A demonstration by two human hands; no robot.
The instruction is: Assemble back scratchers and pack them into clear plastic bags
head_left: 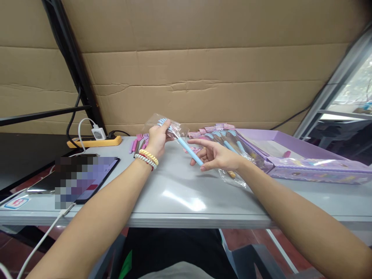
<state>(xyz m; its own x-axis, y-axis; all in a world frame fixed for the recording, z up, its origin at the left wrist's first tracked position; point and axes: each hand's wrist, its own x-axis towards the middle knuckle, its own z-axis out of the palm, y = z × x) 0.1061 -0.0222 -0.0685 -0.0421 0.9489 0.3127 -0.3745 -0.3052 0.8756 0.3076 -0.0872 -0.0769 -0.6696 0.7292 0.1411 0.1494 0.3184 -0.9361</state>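
Observation:
A light-blue back scratcher (189,150) with a claw-shaped head is partly inside a clear plastic bag (157,120). My left hand (158,139) is closed round the bagged head end, and the handle slants down to the right, out of the bag. My right hand (216,154) is beside the handle's lower end. Its index finger and thumb are spread apart; whether the thumb touches the handle I cannot tell. Behind my right hand lie several bagged back scratchers (229,145) with blue heads and pink cards. Pink and purple back scratchers (139,142) lie beyond my left wrist.
An open lilac box (314,169) stands at the right of the grey table (174,193). At the left are a tablet (97,180) with a blurred screen, a white cable (43,242) and a yellow power strip (95,143). Cardboard (203,66) forms the back wall.

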